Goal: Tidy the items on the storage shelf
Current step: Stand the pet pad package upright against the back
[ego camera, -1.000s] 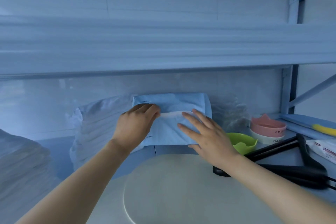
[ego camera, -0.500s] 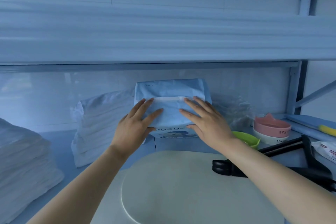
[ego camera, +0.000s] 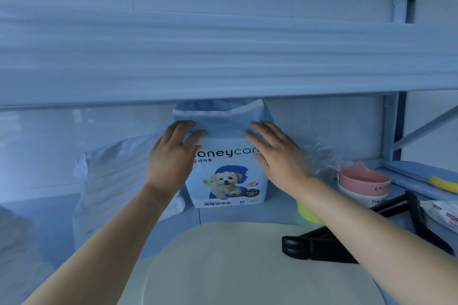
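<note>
Standing upright on the storage shelf [ego camera: 247,214], the blue pack of pet pads [ego camera: 226,181] sat directly between the two hands, its printed front with a puppy picture turned toward the person. The left hand [ego camera: 173,153] was on the pack's upper left corner, its fingers curved over the left edge and the thumb laid across the front just above the brand lettering, so that it held that corner. The right hand [ego camera: 277,153] lay against the upper right of the front, fingers straight and spread, pressing rather than gripping; its palm covered the end of the lettering. The pack's folded top rose above both hands and met the lower edge of the upper shelf [ego camera: 223,62].

Just left of the left hand, touching the pack's lower left side, stood a wrapped stack of white pads [ego camera: 111,181]. Behind the right hand, crumpled clear plastic [ego camera: 322,156] lay against the back wall. Under the right forearm a green bowl [ego camera: 308,213] showed in part, and further right a pink bowl [ego camera: 363,179] sat stacked in a white bowl [ego camera: 357,197]. Black hangers [ego camera: 319,246] lay below the right forearm, partly hidden by it. Between the two forearms, nearer the person than the pack, rested a pale round board [ego camera: 247,267]. Far right of the right hand, a yellow object [ego camera: 443,182] lay on a blue ledge, too small to identify.
</note>
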`<state>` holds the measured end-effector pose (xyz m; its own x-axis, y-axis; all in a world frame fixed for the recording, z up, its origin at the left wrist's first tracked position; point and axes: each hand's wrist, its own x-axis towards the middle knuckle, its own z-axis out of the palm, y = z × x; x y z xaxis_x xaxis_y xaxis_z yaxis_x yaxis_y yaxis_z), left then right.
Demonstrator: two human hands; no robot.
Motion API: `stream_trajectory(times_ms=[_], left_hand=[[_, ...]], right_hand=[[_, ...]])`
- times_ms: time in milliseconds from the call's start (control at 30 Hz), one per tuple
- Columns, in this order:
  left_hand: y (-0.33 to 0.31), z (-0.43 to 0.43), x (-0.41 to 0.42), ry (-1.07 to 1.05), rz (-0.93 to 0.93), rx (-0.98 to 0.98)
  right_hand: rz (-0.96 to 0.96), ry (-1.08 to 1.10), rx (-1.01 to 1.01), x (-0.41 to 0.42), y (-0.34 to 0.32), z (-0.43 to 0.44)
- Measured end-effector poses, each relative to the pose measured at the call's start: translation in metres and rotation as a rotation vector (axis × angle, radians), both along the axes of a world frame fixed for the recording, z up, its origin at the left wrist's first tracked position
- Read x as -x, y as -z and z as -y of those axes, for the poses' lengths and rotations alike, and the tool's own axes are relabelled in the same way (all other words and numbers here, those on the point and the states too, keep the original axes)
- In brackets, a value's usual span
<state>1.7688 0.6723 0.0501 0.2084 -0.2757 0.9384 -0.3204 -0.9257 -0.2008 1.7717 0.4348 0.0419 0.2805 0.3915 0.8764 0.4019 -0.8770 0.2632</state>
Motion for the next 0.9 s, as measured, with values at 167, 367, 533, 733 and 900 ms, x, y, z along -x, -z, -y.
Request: stream_trajectory(times_ms=[167,367,533,733,900], left_hand=[[-0.006,0.006,-0.021,-0.007,0.039,0.005],[0.022,0.009,-0.041,-0.14,-0.151,-0.12],[0.063,0.003,-0.049,-0.286,-0.287,-0.309],[0.089,-0.004,-0.051,-0.218,-0.471,-0.292],[0.096,-0.003,-0.052,-0.103,-0.588,-0.196]], right_hand=[[-0.177,0.093,0.033,-0.018,-0.005,-0.003],[-0.178,0.186,-0.015,-0.028,0.01,-0.018],[-0.364,0.187,0.085,-0.047,0.042,-0.02],[-0.468,0.173,0.076,-0.053,0.053,-0.019],[-0.487,0.095,0.08,-0.045,0.06,-0.029]])
